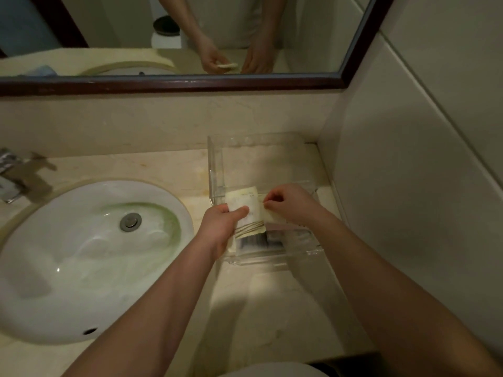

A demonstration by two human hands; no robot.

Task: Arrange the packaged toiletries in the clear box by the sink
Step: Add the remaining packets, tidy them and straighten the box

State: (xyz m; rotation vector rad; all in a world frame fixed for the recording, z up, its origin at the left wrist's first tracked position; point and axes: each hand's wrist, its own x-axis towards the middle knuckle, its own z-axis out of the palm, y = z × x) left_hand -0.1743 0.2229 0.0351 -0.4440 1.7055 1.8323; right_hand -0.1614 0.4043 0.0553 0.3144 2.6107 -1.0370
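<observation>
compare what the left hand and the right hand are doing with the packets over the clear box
The left hand wraps a cream packet with thumb on top; the right hand pinches the edge of a second packet with its fingertips. The left hand's packet shows fully, while the right hand's is mostly hidden. Both hands hover over the clear box beside the sink.

Left hand point(221, 227) clenched in a grip, right hand point(291, 204) pinching, forearms extended
</observation>
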